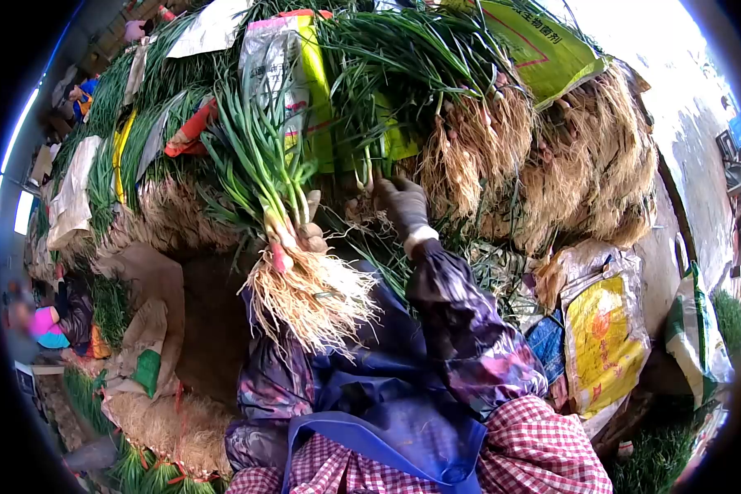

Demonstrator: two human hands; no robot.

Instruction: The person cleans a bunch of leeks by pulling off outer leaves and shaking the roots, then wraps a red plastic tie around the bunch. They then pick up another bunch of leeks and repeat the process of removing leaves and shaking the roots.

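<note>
Here the left hand (309, 235) is clamped around a bunch of green onions (263, 177), gripping it just above the roots, where the stalks turn pale and pinkish. The bunch stands nearly upright in front of the pile (502, 140): long, narrow green leaves fan out above the fist, and a thick tuft of stringy, straw-coloured roots (309, 296) hangs below it, tangled and dry-looking.

The right hand (399, 202), in a dark, grubby glove, reaches into the pile just beside the bunch, its fingers curled among the stalks and roots there; whether it actually grips a stalk cannot be told. The two hands are near each other but apart. A glossy, dark purple patterned sleeve (461, 321) covers the right arm, and a blue apron (395, 412) lies over a red-and-white checked garment (535, 449) at the bottom edge.

The pile fills the upper half of the view: stacked bundles of onions with their shaggy root ends facing outward, forming a wall of tan fibres on the right side. Crinkled plastic sacks are tucked among the bundles, one silver and yellow (292, 74) behind the held bunch, one green (543, 45) at the top right. A yellow printed sack (605, 337) leans at the lower right foot of the pile. Along the left edge, more bundles (152, 424) and sacks lie on the ground, and a person in pink (45, 325) sits far off, blurred.
</note>
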